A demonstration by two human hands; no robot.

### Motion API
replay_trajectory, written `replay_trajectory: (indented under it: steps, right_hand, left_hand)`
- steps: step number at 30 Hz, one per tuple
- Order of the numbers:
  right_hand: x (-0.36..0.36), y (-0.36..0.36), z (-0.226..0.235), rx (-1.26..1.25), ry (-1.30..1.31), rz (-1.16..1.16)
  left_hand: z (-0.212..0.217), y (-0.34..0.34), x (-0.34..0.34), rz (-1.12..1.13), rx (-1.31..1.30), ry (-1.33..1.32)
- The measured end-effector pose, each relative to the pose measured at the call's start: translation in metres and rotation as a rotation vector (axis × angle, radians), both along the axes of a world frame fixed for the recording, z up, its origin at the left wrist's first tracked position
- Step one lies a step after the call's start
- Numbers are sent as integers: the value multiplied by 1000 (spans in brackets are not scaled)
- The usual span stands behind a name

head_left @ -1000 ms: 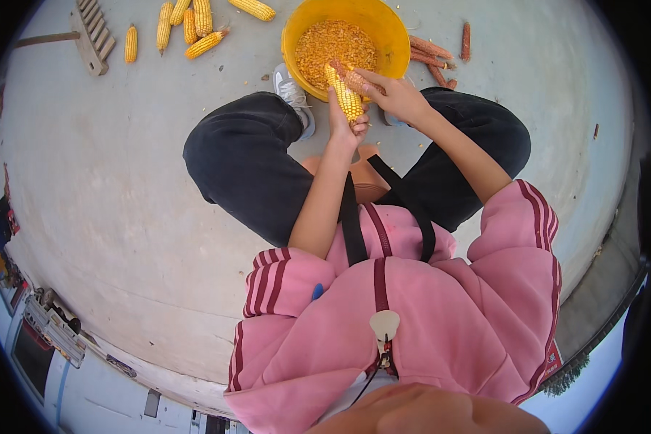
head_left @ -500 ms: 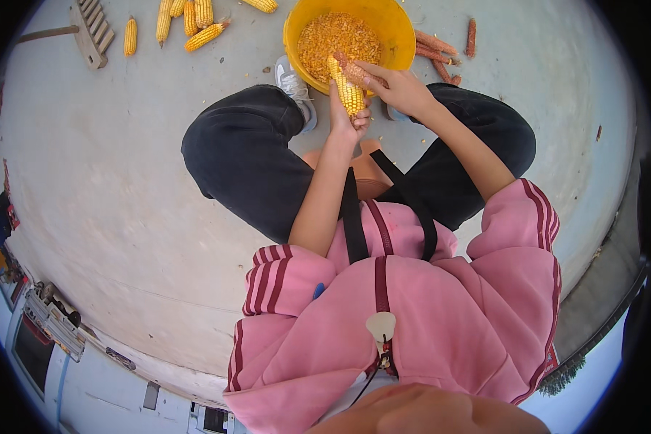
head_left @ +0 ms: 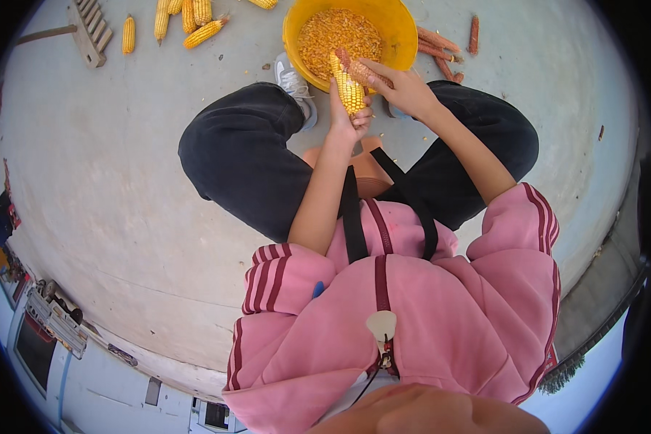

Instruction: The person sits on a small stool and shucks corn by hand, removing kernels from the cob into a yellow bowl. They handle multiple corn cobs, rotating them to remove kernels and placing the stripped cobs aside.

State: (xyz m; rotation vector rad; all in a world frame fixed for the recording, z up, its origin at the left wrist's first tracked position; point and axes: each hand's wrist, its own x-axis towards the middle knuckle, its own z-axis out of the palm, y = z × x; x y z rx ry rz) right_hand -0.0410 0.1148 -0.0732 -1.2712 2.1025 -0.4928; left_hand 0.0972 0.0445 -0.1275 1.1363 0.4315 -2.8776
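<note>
A yellow corn cob [head_left: 350, 88], partly stripped to reddish core at its top, is upright in my left hand [head_left: 349, 119], which grips its lower end. My right hand [head_left: 401, 88] wraps the cob's upper part with thumb and fingers pressed on the kernels. Both hands are just in front of a yellow plastic bowl [head_left: 398, 29] holding loose corn kernels [head_left: 336, 32]. I sit on the concrete ground with my knees spread, in black trousers and a pink jacket.
Several whole yellow cobs [head_left: 188, 18] lie on the ground at the upper left, beside a wooden rake [head_left: 87, 25]. Bare reddish cobs [head_left: 441, 43] lie right of the bowl. A grey shoe [head_left: 294, 83] sits by the bowl.
The cob has been turned more upright in my hands and its bare reddish tip now shows. My right hand has shifted along the upper part.
</note>
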Motion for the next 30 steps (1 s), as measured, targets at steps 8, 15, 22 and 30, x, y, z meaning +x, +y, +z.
replay_trajectory:
  steps: [8,15,22,30]
  right_hand:
    - [-2,-42,-14,22,71,-48]
    - [9,-16,40,223,56,22]
    - [1,-37,-4,119,180,-43]
    - [16,-18,38,200,161,73]
  left_hand:
    - [-5,-3,0,-42,52,-5]
    - [21,6,-5,-161,-333,-215]
    - [9,3,-10,-155,-270,-185]
    - [20,11,-10,-135,-456,-249]
